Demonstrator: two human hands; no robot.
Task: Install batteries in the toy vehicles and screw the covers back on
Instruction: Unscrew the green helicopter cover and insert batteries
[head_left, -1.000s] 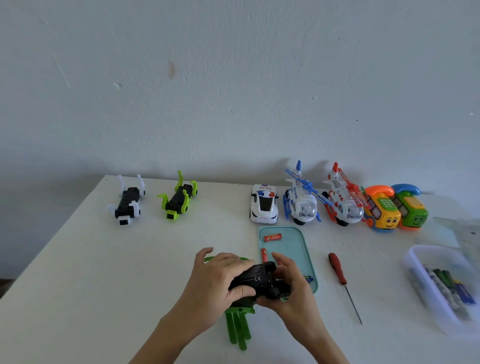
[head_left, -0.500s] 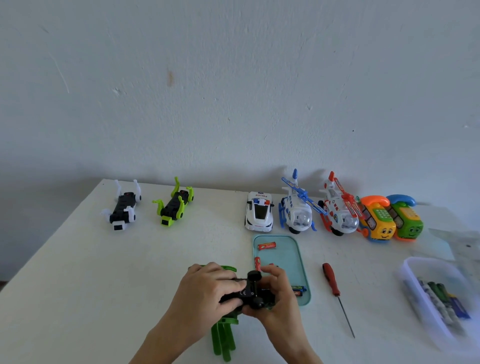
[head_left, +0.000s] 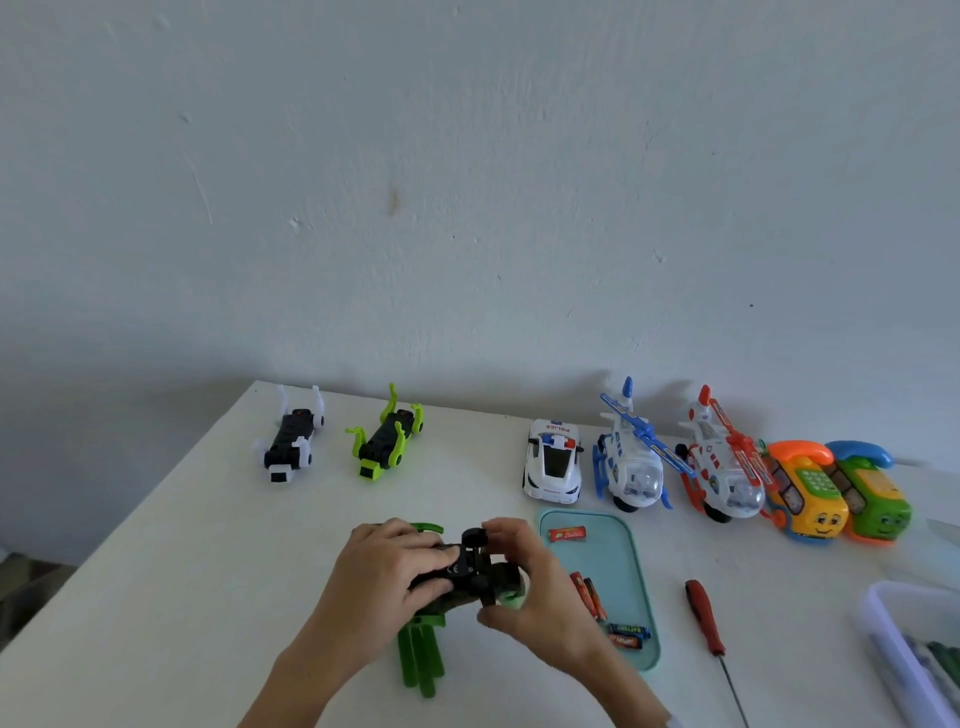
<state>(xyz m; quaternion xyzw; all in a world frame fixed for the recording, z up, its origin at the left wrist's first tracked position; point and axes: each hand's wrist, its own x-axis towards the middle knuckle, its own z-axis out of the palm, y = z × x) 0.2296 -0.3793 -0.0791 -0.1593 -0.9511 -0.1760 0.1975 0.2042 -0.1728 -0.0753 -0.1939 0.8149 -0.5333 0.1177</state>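
Since a moment ago both hands have turned the black-and-green toy vehicle (head_left: 467, 574) slightly, the left hand (head_left: 387, 577) and right hand (head_left: 524, 582) still grasping it above the white table (head_left: 182, 597), its wheeled underside up. Beside it, a smooth teal tray (head_left: 631, 587) holds cylindrical batteries (head_left: 589, 592), a red-handled screwdriver (head_left: 704, 618) right of it. Farther back stand glossy plastic toys: a police car (head_left: 553, 462) and two helicopters (head_left: 631, 462).

Matt white smooth desk (head_left: 156, 597), glossy white plastic police car (head_left: 551, 462), shiny clear-nosed plastic helicopters (head_left: 631, 467), smooth pale teal plastic tray (head_left: 631, 577), red plastic-handled screwdriver with thin metal shaft (head_left: 705, 618), translucent plastic box (head_left: 893, 639), rough matt painted wall (head_left: 467, 182)
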